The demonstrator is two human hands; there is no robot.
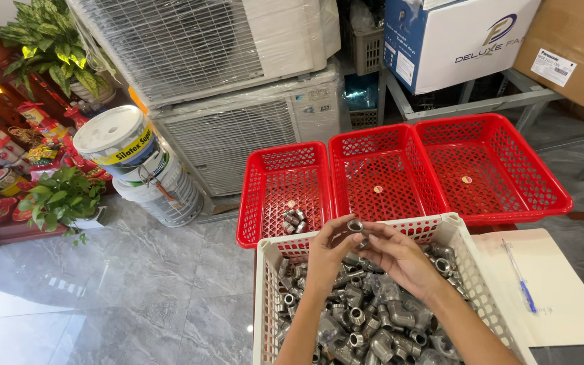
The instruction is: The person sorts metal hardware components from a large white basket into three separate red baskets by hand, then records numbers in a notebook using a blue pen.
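Both my hands are raised over a white plastic basket (262,284) filled with several grey metal pipe fittings (366,324). My left hand (326,253) pinches a small round metal fitting (355,225) between thumb and fingertips. My right hand (400,257) is beside it, its fingertips touching the same fitting from the right. Behind the white basket stand three red plastic baskets: the left one (251,203) holds a few metal fittings (293,220), the middle one (386,145) and the right one (542,182) look bare apart from a small round mark each.
A tan folder (562,304) with a blue pen (520,277) lies to the right. Wrapped air-conditioner units (238,101), paint buckets (130,155), potted plants (59,196) and cardboard boxes (454,40) on a metal rack stand behind, on a grey marble floor (103,290).
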